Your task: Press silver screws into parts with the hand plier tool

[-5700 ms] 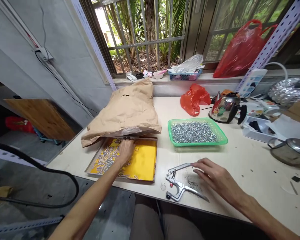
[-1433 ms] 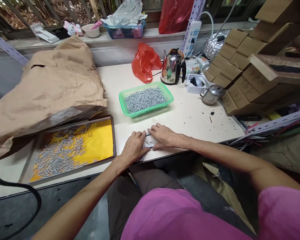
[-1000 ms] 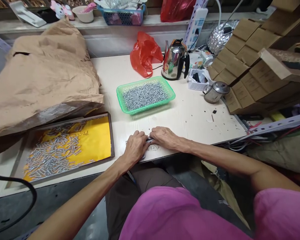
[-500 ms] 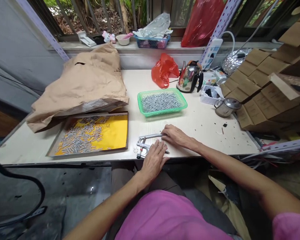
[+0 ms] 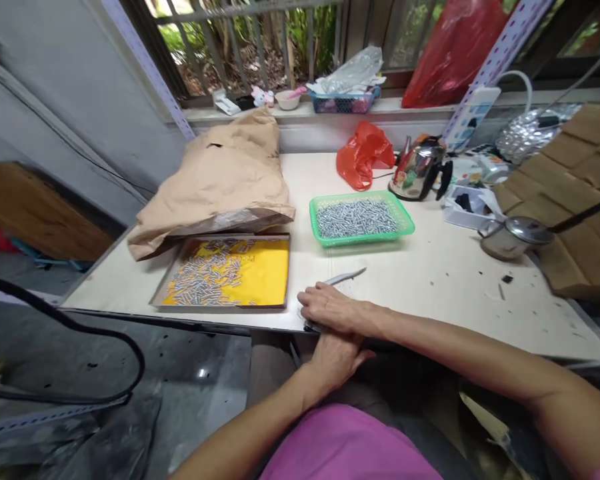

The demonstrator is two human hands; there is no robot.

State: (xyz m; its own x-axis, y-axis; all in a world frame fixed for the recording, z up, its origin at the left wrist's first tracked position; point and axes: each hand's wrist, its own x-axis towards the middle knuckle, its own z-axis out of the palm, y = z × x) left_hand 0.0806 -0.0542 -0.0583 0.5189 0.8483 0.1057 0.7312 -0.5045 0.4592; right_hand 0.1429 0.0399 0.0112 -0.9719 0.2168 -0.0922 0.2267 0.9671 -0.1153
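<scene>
A grey plier-like hand tool (image 5: pixel 347 275) lies near the front edge of the table; one long handle shows, while most of its head is covered by my hands. My right hand (image 5: pixel 327 307) reaches across to the left, its fingers bent together over the tool's head. Beneath it, my left hand (image 5: pixel 335 363) is at the table edge with the thumb sticking out to the right. Its fingers are hidden under the right hand.
Left of my hands is a shallow tray (image 5: pixel 288 273) of small metal pins, with a large brown paper bag (image 5: pixel 225 173) behind it. A green basket (image 5: pixel 363 240) of similar pins stands beyond. Kettle (image 5: pixel 420 167), lidded metal cup (image 5: pixel 510 240) and cardboard (image 5: pixel 575 200) are right.
My right hand has moved left from the far handle to the tool's head, crossing over my left hand. The view has shifted, so the table's contents appear farther right.
</scene>
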